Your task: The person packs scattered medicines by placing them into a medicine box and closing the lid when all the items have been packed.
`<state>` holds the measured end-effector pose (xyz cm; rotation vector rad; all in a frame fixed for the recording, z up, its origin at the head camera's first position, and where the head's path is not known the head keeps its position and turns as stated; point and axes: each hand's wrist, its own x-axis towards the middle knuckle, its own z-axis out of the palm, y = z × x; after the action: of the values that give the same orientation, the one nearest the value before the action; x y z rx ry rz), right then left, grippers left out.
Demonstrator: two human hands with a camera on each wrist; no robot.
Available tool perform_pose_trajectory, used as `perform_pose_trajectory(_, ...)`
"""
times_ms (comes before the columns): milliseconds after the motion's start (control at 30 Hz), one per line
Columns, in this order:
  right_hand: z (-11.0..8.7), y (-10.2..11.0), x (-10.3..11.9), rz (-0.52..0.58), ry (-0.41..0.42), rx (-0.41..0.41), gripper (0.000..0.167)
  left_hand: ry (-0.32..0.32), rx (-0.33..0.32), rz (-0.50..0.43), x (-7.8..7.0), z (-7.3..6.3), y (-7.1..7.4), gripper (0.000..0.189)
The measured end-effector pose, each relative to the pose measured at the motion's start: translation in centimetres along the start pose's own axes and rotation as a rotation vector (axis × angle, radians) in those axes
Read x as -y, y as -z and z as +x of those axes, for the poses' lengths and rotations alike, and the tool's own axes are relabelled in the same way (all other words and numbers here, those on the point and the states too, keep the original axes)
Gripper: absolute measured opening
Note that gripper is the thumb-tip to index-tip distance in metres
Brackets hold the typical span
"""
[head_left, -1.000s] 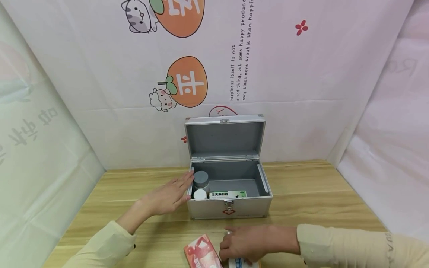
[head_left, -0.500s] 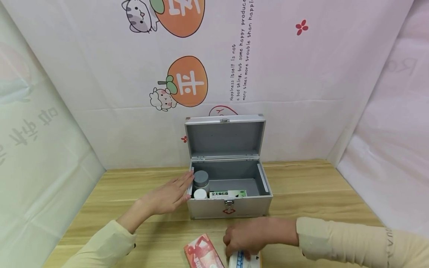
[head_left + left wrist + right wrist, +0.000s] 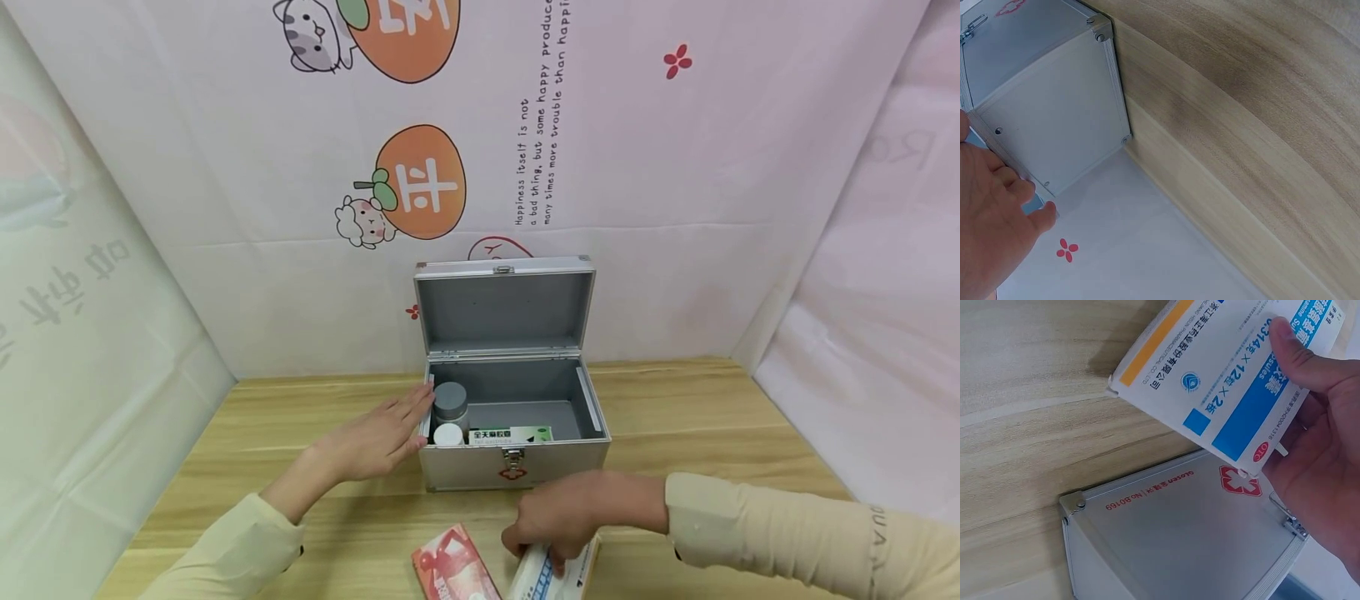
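While the right hand [image 3: 558,515] grips the white medicine box [image 3: 1229,394] between its thumb and fingers, the left hand [image 3: 371,442] rests on the case's left rim with its fingers extended; the two hands are well apart. The white medicine box is at the near side of the table [image 3: 697,450], in front of the case [image 3: 465,472] and right of the pink box [image 3: 456,565]. It is a flat, rectangular carton, tilted, with blue bands, an orange strip along one end and a small red oval mark at a corner. Whether its lower edge touches the table, I cannot tell.

The case is silver, with smooth panels, ridged metal edging, riveted corner caps, a metal latch and a red cross emblem. Its lid [image 3: 502,314] stands raised at the far side, and the lining is matte grey. Inside, at the left, are a round grey-capped bottle [image 3: 451,402] and a white-capped bottle [image 3: 448,434]; beside them a white-green carton [image 3: 512,435] lies along the near wall. The table has pale, streaked wood grain, and behind it hangs a creased white cloth [image 3: 637,167] with orange fruit prints.
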<state>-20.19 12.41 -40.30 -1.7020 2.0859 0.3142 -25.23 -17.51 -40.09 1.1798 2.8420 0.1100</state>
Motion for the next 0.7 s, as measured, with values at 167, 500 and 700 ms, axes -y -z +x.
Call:
perform_pose_trajectory(167, 0.0, 0.0, -0.6, 0.056, 0.012, 0.005, 0.025, 0.000, 0.002, -0.001, 0.0, 0.0, 0.1, 0.066)
perform_pose_trajectory(500, -0.6, 0.3, -1.3, 0.230, -0.025, -0.029, 0.024, -0.003, -0.006, -0.001, 0.0, 0.0, 0.1, 0.066)
perform_pose_trajectory(700, -0.9, 0.4, -1.3, 0.260, -0.034, -0.049, 0.023, -0.005, -0.006, -0.005, 0.0, -0.1, 0.0, 0.065)
